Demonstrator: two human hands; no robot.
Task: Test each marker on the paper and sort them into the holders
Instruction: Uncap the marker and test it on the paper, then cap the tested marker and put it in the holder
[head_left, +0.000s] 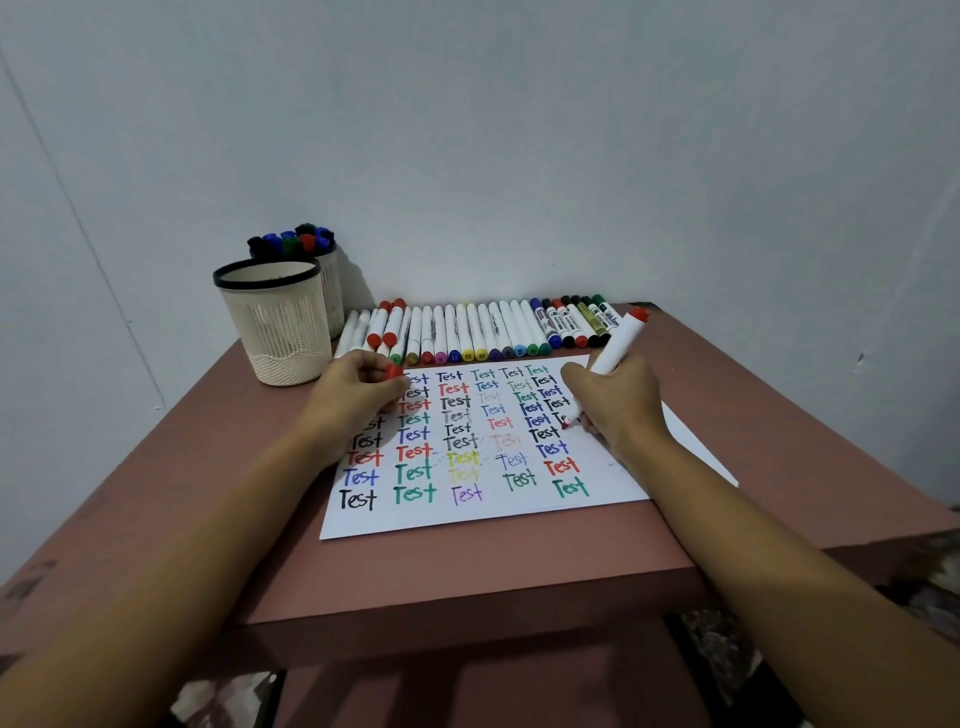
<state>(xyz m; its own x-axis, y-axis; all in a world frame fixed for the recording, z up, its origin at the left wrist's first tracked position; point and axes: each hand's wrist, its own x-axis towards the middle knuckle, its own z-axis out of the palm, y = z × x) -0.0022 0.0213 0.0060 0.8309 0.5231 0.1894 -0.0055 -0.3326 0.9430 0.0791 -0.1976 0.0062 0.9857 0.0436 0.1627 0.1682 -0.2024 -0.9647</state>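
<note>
Fingers (597, 387) around marker (615, 343), tip on paper (467, 512)

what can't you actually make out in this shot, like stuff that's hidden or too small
All in the head view:
- Front holder: its inside is hidden by its own rim.
- Back holder: mostly hidden behind the front one; marker count unclear.
- Paper: the left hand covers some words; the right hand covers the word being written by the red marker.
- Row of markers: label print too small to read.
</note>
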